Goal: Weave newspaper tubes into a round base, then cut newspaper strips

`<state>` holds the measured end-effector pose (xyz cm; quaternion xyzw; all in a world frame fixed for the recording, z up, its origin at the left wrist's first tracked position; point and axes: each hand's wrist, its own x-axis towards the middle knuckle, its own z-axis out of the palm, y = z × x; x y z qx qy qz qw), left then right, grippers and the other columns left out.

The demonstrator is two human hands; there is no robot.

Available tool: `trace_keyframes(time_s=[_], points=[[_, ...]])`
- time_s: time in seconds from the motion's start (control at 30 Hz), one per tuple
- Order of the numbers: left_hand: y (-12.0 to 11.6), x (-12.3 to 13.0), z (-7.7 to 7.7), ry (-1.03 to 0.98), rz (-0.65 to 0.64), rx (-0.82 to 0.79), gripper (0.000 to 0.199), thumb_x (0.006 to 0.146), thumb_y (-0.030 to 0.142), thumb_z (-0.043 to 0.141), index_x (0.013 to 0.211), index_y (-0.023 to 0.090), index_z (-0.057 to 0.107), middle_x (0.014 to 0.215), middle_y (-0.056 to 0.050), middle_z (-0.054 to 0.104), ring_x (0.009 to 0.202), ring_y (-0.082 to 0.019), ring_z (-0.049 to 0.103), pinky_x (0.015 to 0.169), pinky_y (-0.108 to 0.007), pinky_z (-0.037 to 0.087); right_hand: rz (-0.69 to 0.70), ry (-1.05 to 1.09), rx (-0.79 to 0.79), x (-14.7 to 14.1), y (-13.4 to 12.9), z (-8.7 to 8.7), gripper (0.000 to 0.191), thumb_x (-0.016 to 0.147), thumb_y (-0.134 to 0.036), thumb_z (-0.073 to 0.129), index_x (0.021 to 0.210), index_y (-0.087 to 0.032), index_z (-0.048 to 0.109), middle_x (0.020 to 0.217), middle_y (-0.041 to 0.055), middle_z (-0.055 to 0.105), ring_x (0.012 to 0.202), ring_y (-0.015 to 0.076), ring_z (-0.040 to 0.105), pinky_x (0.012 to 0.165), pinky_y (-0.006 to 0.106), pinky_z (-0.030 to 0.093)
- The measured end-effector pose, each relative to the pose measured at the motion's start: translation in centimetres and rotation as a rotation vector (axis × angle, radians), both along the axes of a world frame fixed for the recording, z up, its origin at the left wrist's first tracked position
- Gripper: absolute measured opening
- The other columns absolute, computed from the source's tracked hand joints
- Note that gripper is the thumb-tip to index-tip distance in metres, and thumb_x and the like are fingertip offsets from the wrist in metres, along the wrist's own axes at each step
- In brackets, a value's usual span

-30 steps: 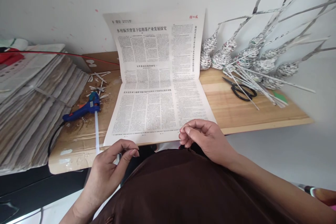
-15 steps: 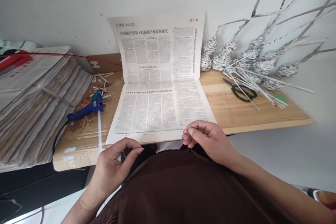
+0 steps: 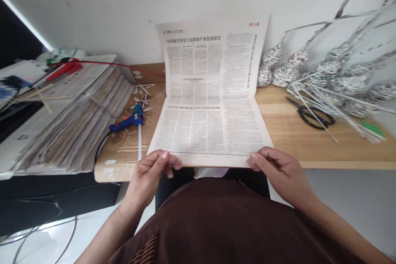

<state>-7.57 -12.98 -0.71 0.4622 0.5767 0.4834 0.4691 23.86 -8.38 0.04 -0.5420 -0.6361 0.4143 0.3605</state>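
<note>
A printed newspaper sheet (image 3: 198, 132) lies on the table in front of me, its upper half bent up against the wall. My left hand (image 3: 157, 169) is at its lower left corner, fingers curled and thumb pressed in, closed on the edge. At the lower right corner my right hand (image 3: 275, 169) pinches the paper's edge between thumb and fingers. The fingertips of both hands are slightly blurred, and each hand covers its corner of the paper.
On the left are a blue glue gun (image 3: 128, 119), paper scraps (image 3: 142, 95) and a tall newspaper stack (image 3: 95, 111). To the right lie black-handled scissors (image 3: 312, 115) and rolled paper sticks (image 3: 328, 99), before several woven paper gourd shapes (image 3: 291, 64). A red cord (image 3: 123, 65) crosses behind.
The view has turned left, so the table things appear further right. Both hands have moved up to the newspaper's lower corners; the left one was below the edge before.
</note>
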Motion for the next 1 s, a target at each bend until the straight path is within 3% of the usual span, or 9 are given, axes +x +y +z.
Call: trace_keyframes(time_s=[0.1, 0.2, 0.27, 0.33, 0.4, 0.5, 0.6, 0.7, 1.0], points=[[0.6, 0.3, 0.2, -0.216, -0.047, -0.059, 0.045, 0.087, 0.035, 0.067, 0.128, 0.019, 0.061, 0.120, -0.014, 0.070, 0.098, -0.023, 0.071, 0.068, -0.030, 0.060, -0.011, -0.046, 0.137, 0.5, 0.1, -0.7, 0.027, 0.086, -0.042, 0.065, 0.107, -0.025, 0.073, 0.112, 0.0075, 0.074, 0.100, 0.0255, 0.069, 0.080, 0.037, 0.058], [0.9, 0.5, 0.2, -0.297, -0.052, -0.103, 0.044, 0.085, 0.036, 0.068, 0.125, 0.018, 0.063, 0.116, -0.013, 0.072, 0.098, -0.023, 0.072, 0.072, -0.033, 0.061, 0.008, -0.138, 0.155, 0.9, 0.1, -1.1, 0.023, 0.088, -0.043, 0.062, 0.092, -0.025, 0.075, 0.092, 0.0052, 0.077, 0.084, 0.0240, 0.072, 0.072, 0.035, 0.059], [0.8, 0.3, -0.1, -0.273, -0.010, -0.103, 0.031, 0.084, 0.036, 0.069, 0.110, 0.018, 0.069, 0.096, -0.009, 0.076, 0.080, -0.019, 0.073, 0.064, -0.029, 0.059, 0.022, -0.229, 0.164, 1.2, 0.1, -1.2, 0.028, 0.091, -0.044, 0.059, 0.077, -0.024, 0.072, 0.072, 0.0029, 0.073, 0.064, 0.0204, 0.068, 0.059, 0.032, 0.056], [0.6, -0.1, -0.4, -0.131, 0.024, -0.076, 0.022, 0.088, 0.038, 0.065, 0.085, 0.017, 0.070, 0.066, -0.002, 0.069, 0.057, -0.013, 0.064, 0.053, -0.025, 0.053, 0.062, -0.310, 0.255, 1.4, 0.2, -1.6, 0.029, 0.095, -0.039, 0.055, 0.076, -0.024, 0.070, 0.069, 0.0022, 0.070, 0.060, 0.0185, 0.065, 0.056, 0.031, 0.053], [0.3, -0.5, -0.7, 0.134, 0.030, 0.039, 0.030, 0.092, 0.037, 0.060, 0.070, 0.018, 0.066, 0.056, 0.000, 0.062, 0.053, -0.012, 0.059, 0.054, -0.026, 0.052, 0.158, -0.365, 0.438, 1.7, 0.6, -2.1, 0.023, 0.097, -0.031, 0.051, 0.096, -0.024, 0.073, 0.087, 0.0045, 0.074, 0.078, 0.0205, 0.069, 0.070, 0.033, 0.057], [0.3, -0.6, -0.9, 0.590, -0.020, 0.376, 0.013, 0.090, 0.030, 0.064, 0.096, 0.023, 0.073, 0.093, -0.005, 0.073, 0.092, -0.020, 0.067, 0.086, -0.040, 0.056, 0.332, -0.509, 0.686, 1.9, 1.2, -3.3, 0.039, 0.094, -0.030, 0.058, 0.132, -0.026, 0.060, 0.122, 0.0080, 0.069, 0.116, 0.0268, 0.061, 0.098, 0.043, 0.051], [0.7, -0.2, -1.4, 0.868, -0.173, 0.566, 0.049, 0.086, 0.026, 0.069, 0.134, 0.028, 0.057, 0.127, -0.009, 0.065, 0.121, -0.027, 0.056, 0.103, -0.051, 0.048, 0.404, -0.681, 0.753, 2.0, 1.5, -4.3, 0.051, 0.088, -0.037, 0.067, 0.136, -0.025, 0.057, 0.132, 0.0092, 0.064, 0.128, 0.0312, 0.053, 0.102, 0.049, 0.047], [1.1, 0.3, -2.2, 0.972, -0.281, 0.584, 0.053, 0.088, 0.024, 0.066, 0.139, 0.027, 0.052, 0.132, -0.010, 0.061, 0.124, -0.029, 0.054, 0.103, -0.054, 0.048, 0.383, -0.729, 0.758, 2.1, 1.5, -4.7, 0.040, 0.092, -0.033, 0.062, 0.131, -0.025, 0.062, 0.130, 0.0082, 0.066, 0.125, 0.0294, 0.056, 0.101, 0.047, 0.048], [1.5, 0.6, -3.1, 1.059, -0.306, 0.640, 0.051, 0.089, 0.023, 0.065, 0.138, 0.023, 0.052, 0.127, -0.011, 0.064, 0.117, -0.027, 0.059, 0.099, -0.050, 0.051, 0.349, -0.643, 0.737, 2.9, 1.5, -3.5, 0.030, 0.095, -0.019, 0.055, 0.119, -0.028, 0.070, 0.117, 0.0028, 0.073, 0.120, 0.0235, 0.062, 0.099, 0.042, 0.052]])
